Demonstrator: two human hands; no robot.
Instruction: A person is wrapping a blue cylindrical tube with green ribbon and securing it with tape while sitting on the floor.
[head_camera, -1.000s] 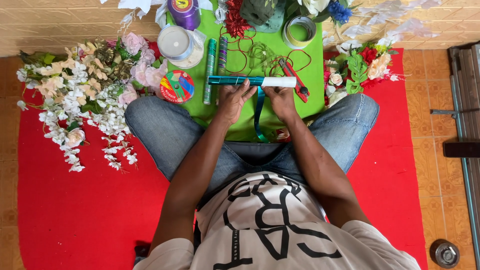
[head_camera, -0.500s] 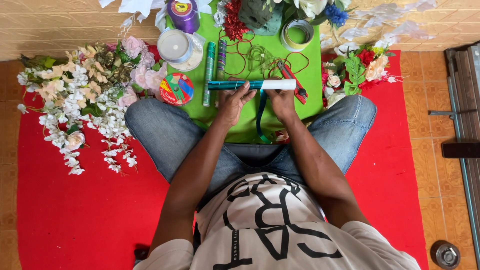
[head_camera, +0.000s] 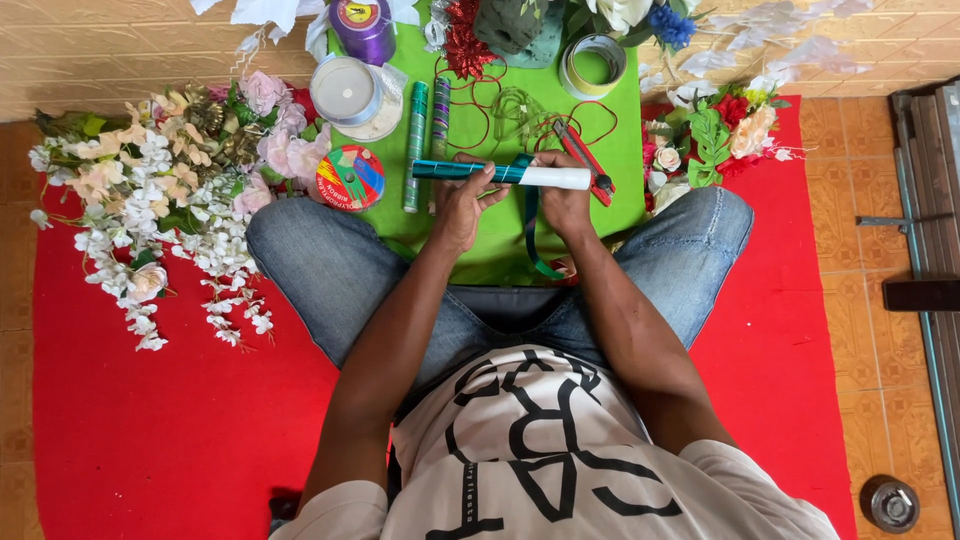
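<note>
While both hands meet at the centre of the frame, the left hand (head_camera: 462, 203) curls its fingers around the teal-wrapped part of a horizontal stick (head_camera: 500, 174), and the right hand (head_camera: 563, 200) grips its white end, thumb and fingers pressed together on it. A teal ribbon (head_camera: 532, 235) hangs from the stick down between the hands over the green cloth (head_camera: 620, 150).

Left of the hands lies a round flat ribbon spool (head_camera: 350, 178) with a bright multicoloured label. Above it stands a white ribbon roll (head_camera: 346, 92), and at the top edge a purple spool (head_camera: 362, 22) with a yellow label. Two slim foil-wrapped rolls (head_camera: 427, 135), green and purple, lie upright in the frame beside them. A ring of tape (head_camera: 593, 64) sits at upper right, and red-handled cutters (head_camera: 585, 160) lie just right of the stick. Artificial flowers (head_camera: 150, 190) are heaped at left on the red mat (head_camera: 150, 430).
</note>
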